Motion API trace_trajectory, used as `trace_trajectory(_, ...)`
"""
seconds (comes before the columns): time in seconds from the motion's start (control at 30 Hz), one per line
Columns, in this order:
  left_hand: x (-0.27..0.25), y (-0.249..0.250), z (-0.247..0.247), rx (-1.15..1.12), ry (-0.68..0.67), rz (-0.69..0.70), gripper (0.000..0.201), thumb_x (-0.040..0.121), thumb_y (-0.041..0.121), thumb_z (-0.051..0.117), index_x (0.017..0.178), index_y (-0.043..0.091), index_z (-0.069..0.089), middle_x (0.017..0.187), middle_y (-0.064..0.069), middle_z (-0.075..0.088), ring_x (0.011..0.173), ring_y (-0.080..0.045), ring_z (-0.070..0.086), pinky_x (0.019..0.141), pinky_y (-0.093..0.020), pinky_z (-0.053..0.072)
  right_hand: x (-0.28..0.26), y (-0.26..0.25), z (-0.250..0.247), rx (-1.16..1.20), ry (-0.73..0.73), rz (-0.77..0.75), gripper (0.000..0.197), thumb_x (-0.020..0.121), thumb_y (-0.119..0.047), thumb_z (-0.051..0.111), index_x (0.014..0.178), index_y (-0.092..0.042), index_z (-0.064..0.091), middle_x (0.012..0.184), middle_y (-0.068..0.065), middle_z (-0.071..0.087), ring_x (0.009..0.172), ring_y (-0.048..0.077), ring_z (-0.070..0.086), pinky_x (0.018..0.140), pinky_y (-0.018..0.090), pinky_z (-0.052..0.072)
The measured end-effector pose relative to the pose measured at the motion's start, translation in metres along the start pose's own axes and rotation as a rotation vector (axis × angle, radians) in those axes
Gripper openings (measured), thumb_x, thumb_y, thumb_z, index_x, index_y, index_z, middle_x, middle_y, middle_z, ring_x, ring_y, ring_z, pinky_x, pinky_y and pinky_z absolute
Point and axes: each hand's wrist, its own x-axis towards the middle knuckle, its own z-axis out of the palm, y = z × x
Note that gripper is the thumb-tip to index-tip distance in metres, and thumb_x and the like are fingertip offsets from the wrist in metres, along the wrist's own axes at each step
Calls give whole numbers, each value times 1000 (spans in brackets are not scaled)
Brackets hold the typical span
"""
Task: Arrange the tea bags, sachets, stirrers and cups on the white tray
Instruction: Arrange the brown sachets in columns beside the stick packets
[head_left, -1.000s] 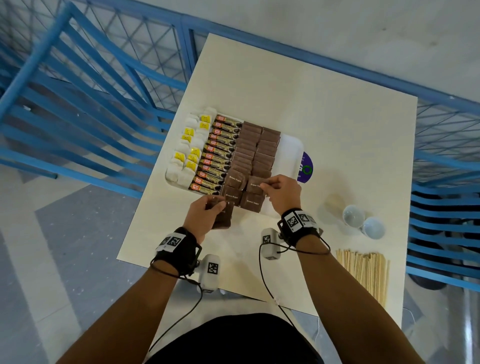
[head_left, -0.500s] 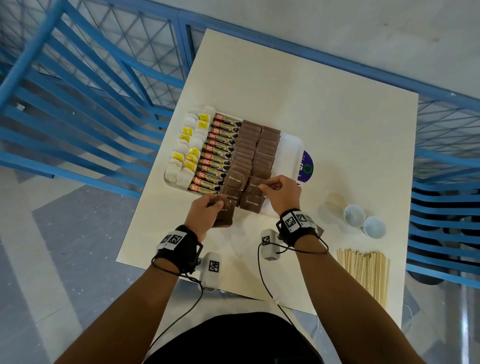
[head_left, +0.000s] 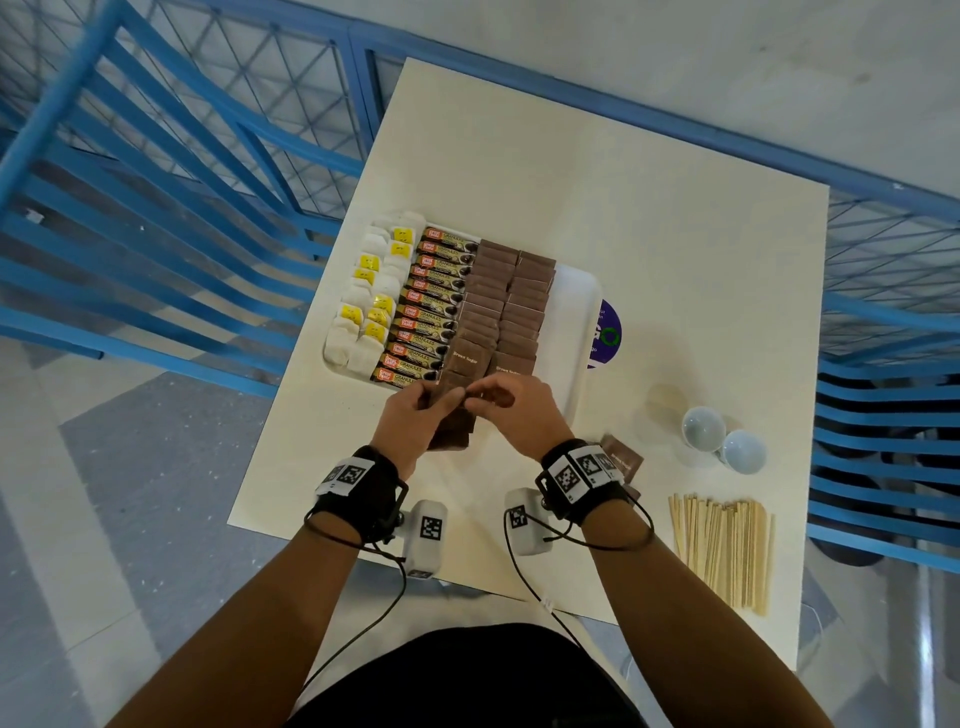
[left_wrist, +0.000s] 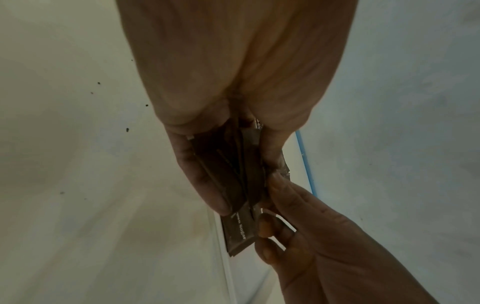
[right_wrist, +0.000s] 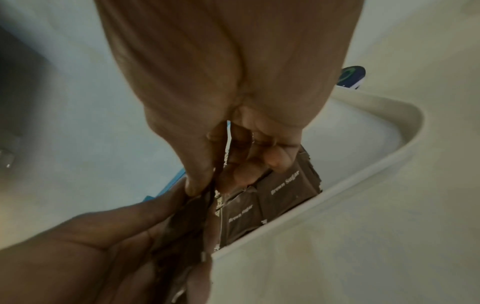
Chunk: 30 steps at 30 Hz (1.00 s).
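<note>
My left hand (head_left: 415, 415) holds a stack of brown sugar sachets (head_left: 453, 430) just in front of the white tray (head_left: 582, 312). My right hand (head_left: 498, 402) has come to that stack and pinches the top sachet (left_wrist: 237, 228) between thumb and forefinger. In the right wrist view the right hand (right_wrist: 205, 185) nips a sachet edge above the left palm. The tray carries tea bags (head_left: 363, 312) on the left, coffee granule sticks (head_left: 431, 306) in the middle and two rows of brown sugar sachets (head_left: 506, 306).
Two white cups (head_left: 722, 439) lie on the table to the right, with a bundle of wooden stirrers (head_left: 722, 545) at the front right edge. A loose brown sachet (head_left: 623, 460) lies beside my right wrist. A purple disc (head_left: 608, 332) sits beside the tray. Blue railings surround the table.
My right hand has left the sachets at the tray's near end and moved left to the stack in my left hand, where it now pinches a sachet.
</note>
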Motion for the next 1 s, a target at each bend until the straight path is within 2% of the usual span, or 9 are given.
trace_trajectory(0.17, -3, -1, 2, -32, -23, 12, 26, 90, 13, 75, 114, 9, 65, 106, -16, 73, 91, -30, 75, 73, -49, 63, 0, -2, -3, 137, 159, 94, 11, 88, -23, 76, 97, -21, 72, 85, -9, 70, 77, 0, 66, 68, 12, 52)
trace_trajectory(0.27, -2, 1, 2, -58, 46, 45, 27, 91, 13, 74, 116, 9, 66, 106, -14, 72, 91, -29, 73, 71, -47, 64, -2, 2, -1, 98, 94, 78, 14, 86, -31, 78, 92, -20, 71, 82, -9, 70, 76, 7, 66, 71, 19, 55)
trace_trajectory(0.33, 0, 3, 1, -63, 65, 48, 26, 92, 14, 73, 116, 9, 66, 106, -13, 71, 94, -31, 72, 75, -50, 63, -5, 0, -1, -27, 41, 45, 18, 88, -35, 76, 94, -19, 72, 83, -11, 67, 73, 1, 59, 68, 13, 44)
trace_trajectory(0.4, 1, 4, 1, -18, 52, 66, 23, 93, 13, 72, 116, 12, 66, 105, -11, 72, 94, -30, 72, 75, -49, 63, -3, -1, -2, -35, 44, 46, 23, 91, -37, 72, 102, -18, 72, 89, -10, 69, 78, 0, 60, 72, 13, 44)
trace_trajectory(0.53, 0, 2, 1, 81, -15, 78, 18, 92, 15, 74, 109, 16, 68, 105, -12, 72, 94, -29, 72, 69, -45, 64, 4, -5, -8, 97, 35, 44, 25, 91, -29, 72, 114, -19, 71, 94, -8, 72, 86, 9, 70, 80, 30, 61)
trace_trajectory(0.63, -1, -3, 3, 89, -54, 30, 28, 88, 17, 79, 112, 10, 67, 108, -15, 72, 96, -30, 72, 72, -47, 64, 10, -6, -12, 23, 58, 12, 13, 89, -25, 74, 101, -19, 75, 88, -9, 71, 83, 7, 68, 79, 26, 58)
trace_trajectory(0.77, 0, -6, 5, 52, -19, 37, 26, 88, 14, 78, 112, 9, 68, 106, -14, 73, 96, -33, 73, 75, -51, 63, 13, -2, -12, 178, 191, 103, 10, 90, -22, 74, 98, -17, 69, 87, 0, 74, 75, 12, 72, 69, 27, 60)
trace_trajectory(0.87, 2, -4, 4, 31, 34, 60, 13, 93, 11, 72, 106, 13, 70, 103, -12, 72, 91, -31, 72, 71, -50, 63, 8, 2, -16, 182, 134, 112, 16, 90, -22, 74, 102, -20, 64, 87, 0, 75, 72, 11, 73, 64, 20, 58)
trace_trajectory(1.0, 5, -2, 1, 63, 36, 68, 9, 94, 11, 70, 100, 18, 70, 100, -10, 72, 90, -30, 72, 72, -51, 63, 7, 7, -22, 48, 32, 58, 22, 89, -25, 74, 111, -25, 68, 86, -5, 76, 78, 9, 72, 71, 20, 59)
